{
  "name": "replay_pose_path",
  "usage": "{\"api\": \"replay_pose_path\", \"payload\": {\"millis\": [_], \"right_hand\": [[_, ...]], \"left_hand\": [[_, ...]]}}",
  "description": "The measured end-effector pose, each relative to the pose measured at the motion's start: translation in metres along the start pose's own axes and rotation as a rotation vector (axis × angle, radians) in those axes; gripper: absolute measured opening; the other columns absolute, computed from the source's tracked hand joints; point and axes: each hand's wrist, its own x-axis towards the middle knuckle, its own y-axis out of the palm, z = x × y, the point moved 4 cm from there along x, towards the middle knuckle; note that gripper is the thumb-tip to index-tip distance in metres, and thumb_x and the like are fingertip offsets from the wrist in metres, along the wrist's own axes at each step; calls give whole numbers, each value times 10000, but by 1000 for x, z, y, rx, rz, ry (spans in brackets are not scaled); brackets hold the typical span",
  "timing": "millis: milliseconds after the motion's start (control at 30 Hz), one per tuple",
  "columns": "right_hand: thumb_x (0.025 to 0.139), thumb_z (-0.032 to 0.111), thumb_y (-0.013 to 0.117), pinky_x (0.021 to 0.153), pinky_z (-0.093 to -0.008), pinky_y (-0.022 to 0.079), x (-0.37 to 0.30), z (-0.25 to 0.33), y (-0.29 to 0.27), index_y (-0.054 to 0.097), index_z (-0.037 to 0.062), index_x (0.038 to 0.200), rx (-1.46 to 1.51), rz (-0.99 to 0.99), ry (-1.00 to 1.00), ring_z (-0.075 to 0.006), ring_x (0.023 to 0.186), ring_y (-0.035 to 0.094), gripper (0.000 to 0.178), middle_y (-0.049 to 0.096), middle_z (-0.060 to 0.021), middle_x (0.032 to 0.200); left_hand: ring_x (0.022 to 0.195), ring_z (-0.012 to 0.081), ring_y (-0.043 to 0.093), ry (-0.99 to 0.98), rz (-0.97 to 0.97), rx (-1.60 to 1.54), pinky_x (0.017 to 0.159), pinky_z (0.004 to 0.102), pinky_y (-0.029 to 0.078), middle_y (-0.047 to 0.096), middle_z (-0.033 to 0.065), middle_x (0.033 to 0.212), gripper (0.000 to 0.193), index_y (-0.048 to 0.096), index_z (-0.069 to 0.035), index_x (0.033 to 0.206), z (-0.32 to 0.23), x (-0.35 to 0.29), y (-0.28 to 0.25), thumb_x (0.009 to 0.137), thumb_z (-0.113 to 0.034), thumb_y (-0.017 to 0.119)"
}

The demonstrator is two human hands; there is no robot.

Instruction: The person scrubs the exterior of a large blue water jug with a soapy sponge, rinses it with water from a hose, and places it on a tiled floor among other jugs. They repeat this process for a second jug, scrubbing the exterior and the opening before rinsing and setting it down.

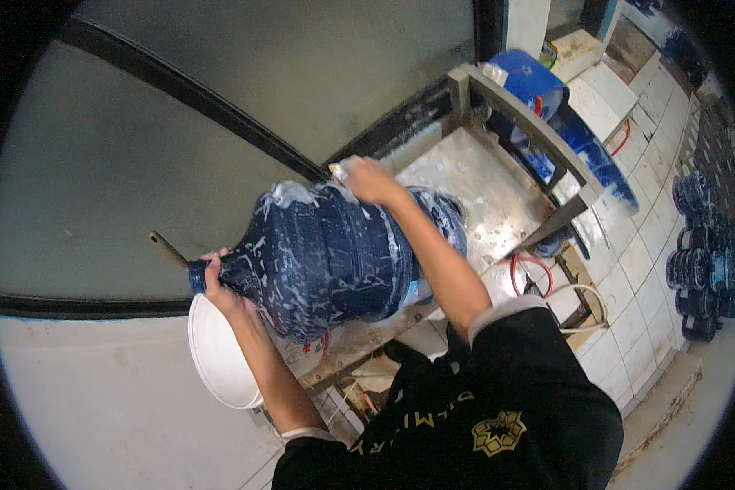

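A large blue water jug (327, 253), streaked with white foam, lies on its side across a wet bench (474, 192), its neck toward the left. My left hand (223, 286) is wrapped round the jug's neck. On the jug's upper far side, my right hand (367, 181) presses a small white-and-yellow sponge (338, 171), blurred and mostly covered by the fingers. Thick suds gather at the jug's shoulder near the neck. A white bucket (212, 351) stands below the neck, partly hidden by my left forearm.
Dark-framed frosted panels (163, 122) rise behind the bench. A raised metal rail (531, 122) closes its right end, with blue containers (531, 77) beyond. Red and pale hoses (584, 298) loop at the right. Several blue jugs (698, 269) stand by the tiled floor (629, 286).
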Motion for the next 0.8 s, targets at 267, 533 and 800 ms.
{"api": "replay_pose_path", "payload": {"millis": [267, 533, 800], "right_hand": [[897, 20, 490, 983, -426, 447, -154, 110, -14, 634, -14, 1111, 287, -707, -264, -351, 1139, 582, 260, 611, -207, 1199], [897, 169, 469, 776, -537, 462, 15, 97, -16, 605, -10, 878, 226, -161, -35, -452, 886, 595, 226, 627, -274, 907], [834, 121, 561, 968, -418, 452, -133, 185, -3, 614, 14, 1095, 192, -360, -514, -308, 1093, 597, 288, 626, -166, 1117]], "left_hand": [[884, 216, 606, 25, -148, 30, 842, 354, 490, 615, 69, 879, 50, 586, -78, 871, 12, 1, -12, 822, -84, 578], [859, 226, 598, 69, -89, 47, 883, 356, 473, 601, 75, 856, 94, 591, -36, 878, 3, -18, 16, 797, 10, 586], [893, 201, 611, 74, -183, 132, 882, 324, 461, 624, 73, 880, 115, 629, 3, 911, 9, -8, -1, 811, 24, 577]]}}
